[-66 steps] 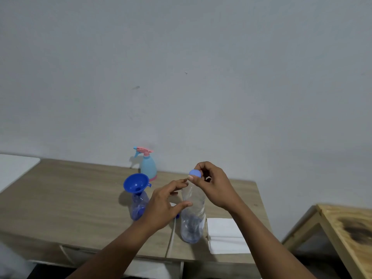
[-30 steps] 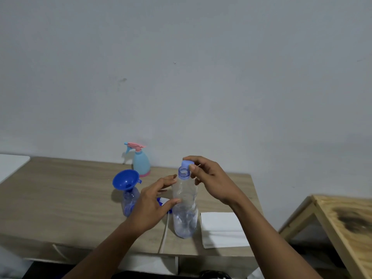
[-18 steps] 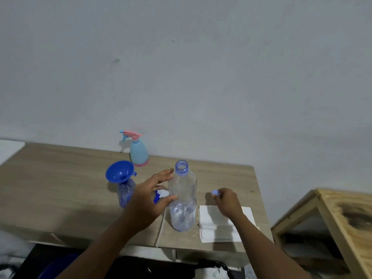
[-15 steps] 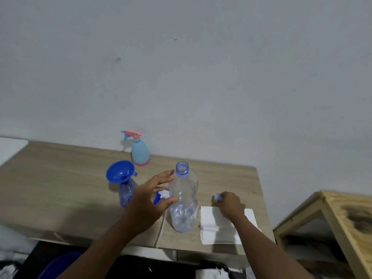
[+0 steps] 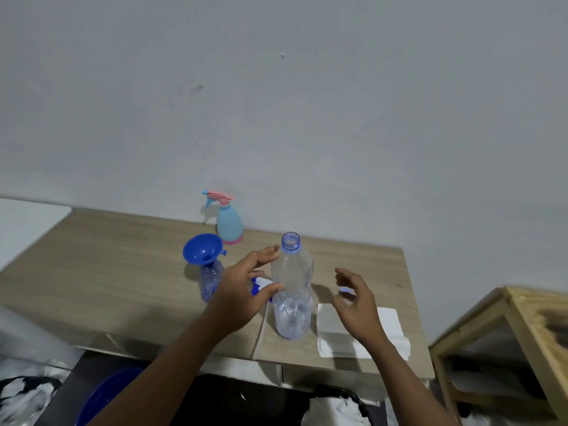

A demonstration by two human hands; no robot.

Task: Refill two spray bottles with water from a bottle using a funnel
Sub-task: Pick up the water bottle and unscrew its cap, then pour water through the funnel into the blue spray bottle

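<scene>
Water bottle: clear plastic, upright on the table, neck uncapped. The lower part looks to hold some water.

Left hand holds it at mid-height. The thumb lies against the near side. The fingers curve round the far side up toward the shoulder, slightly spread.

Cap: small, blue, flat on the table. It shows in the gap between the right thumb and fingertips; contact with any finger cannot be told.

Right hand hovers to the right of the bottle, fingers loosely curled and apart, gripping nothing.

Under the right palm and wrist: folded white napkin, its near-left corner just beside the bottle's base.

In the opening between left thumb and fingers: blue-and-white spray head lying on the table, mostly hidden by the hand.

Just left of the left knuckles: blue funnel seated in the neck of a small clear spray bottle, which stands upright.

Farther out past the left fingertips, close to the wall: light blue spray bottle with a pink trigger head fitted, upright.

Well off to the right of the right wrist: wooden stand.

Below the left forearm, under the table edge: blue basin, partly seen.
</scene>
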